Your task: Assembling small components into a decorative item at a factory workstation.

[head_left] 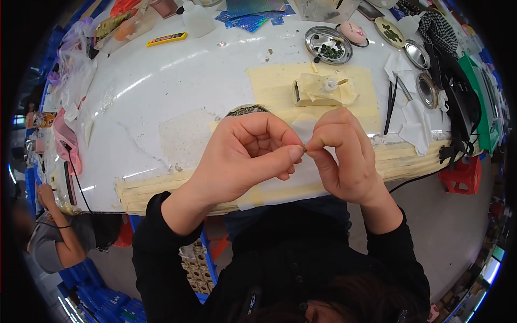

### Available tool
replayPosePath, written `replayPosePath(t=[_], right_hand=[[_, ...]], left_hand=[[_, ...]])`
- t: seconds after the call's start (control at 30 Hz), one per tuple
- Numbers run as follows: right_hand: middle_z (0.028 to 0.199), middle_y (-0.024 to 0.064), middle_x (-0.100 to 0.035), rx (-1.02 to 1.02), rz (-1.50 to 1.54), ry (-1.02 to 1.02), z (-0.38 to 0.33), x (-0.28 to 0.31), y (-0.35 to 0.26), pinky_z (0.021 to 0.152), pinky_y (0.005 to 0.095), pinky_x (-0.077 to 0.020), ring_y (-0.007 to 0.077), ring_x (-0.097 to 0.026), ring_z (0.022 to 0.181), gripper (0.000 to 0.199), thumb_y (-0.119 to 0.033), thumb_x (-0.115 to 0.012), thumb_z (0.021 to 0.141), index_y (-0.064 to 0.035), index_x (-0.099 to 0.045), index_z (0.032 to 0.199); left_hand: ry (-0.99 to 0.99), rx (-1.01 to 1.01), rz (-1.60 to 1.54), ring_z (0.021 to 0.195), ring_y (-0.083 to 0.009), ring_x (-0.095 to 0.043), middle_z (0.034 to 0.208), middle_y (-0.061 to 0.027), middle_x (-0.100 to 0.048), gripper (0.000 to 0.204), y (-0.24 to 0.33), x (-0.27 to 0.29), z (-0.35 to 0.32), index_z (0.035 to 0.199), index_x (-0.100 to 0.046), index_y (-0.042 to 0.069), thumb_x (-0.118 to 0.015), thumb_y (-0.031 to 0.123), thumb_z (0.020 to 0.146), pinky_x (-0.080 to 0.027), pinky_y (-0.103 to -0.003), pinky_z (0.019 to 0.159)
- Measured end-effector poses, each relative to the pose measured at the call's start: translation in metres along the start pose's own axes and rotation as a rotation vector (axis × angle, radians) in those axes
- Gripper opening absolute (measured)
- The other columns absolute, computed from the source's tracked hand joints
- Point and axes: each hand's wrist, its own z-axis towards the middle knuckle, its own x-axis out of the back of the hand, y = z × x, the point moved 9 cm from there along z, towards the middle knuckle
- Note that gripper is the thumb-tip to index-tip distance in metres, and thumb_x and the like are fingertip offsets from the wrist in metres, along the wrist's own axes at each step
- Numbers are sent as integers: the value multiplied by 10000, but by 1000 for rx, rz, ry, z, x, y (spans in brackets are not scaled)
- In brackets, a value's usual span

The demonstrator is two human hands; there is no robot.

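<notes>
My left hand (237,153) and my right hand (344,156) meet above the near table edge, thumbs and forefingers pinched together. Between the fingertips is a tiny dark piece (305,149), too small for me to tell its kind. Behind my left hand shows the rim of a round dish (249,107) holding small greyish bits, partly hidden. Beneath the hands lies a white sheet (293,185) over the table's taped edge. Just beyond my right hand stands a tape-wrapped block (318,91) with a small white nozzle-like tip, on a yellowish paper patch (264,81).
Far right, a metal dish (328,46) holds dark green pieces beside a pink oval case (353,32). Black tweezers (390,107) and white cloths (417,129) lie right. A yellow box (167,39) and white bottle (197,19) stand far left. Another person's arm (62,231) is at left.
</notes>
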Motion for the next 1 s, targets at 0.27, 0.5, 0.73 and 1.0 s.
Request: replayPosePath(t=[0.27, 0.5, 0.73, 1.0], right_hand=[[833, 86, -600, -183, 199, 59, -1, 6, 13, 587, 284, -486, 185, -592, 678, 152, 70, -671, 828, -10, -603, 937], [814, 91, -634, -217, 202, 108, -3, 8, 16, 611, 278, -500, 188, -622, 697, 142, 84, -685, 802, -2, -639, 906], [805, 95, -653, -232, 167, 161, -3, 10, 14, 631, 281, -509, 196, -641, 722, 174, 100, -702, 763, -2, -685, 902], [843, 97, -670, -293, 293, 180, -6, 7, 20, 671, 263, -530, 173, -664, 757, 179, 100, -685, 783, 8, -696, 937]], left_hand=[[1, 29, -83, 708, -103, -653, 846, -78, -686, 116, -4, 1, 2, 976, -643, -6, -658, 89, 911, -538, -218, 631], [59, 9, -56, 725, -112, -662, 862, -89, -693, 99, -5, 6, 2, 992, -652, -12, -650, 42, 909, -551, -228, 656], [86, -34, -67, 754, -111, -663, 879, -87, -693, 111, -4, 8, 3, 1009, -649, -8, -644, 51, 915, -548, -227, 668], [135, -88, -18, 752, -110, -663, 886, -91, -695, 113, 0, 11, 1, 1016, -647, -11, -634, 39, 916, -549, -228, 672]])
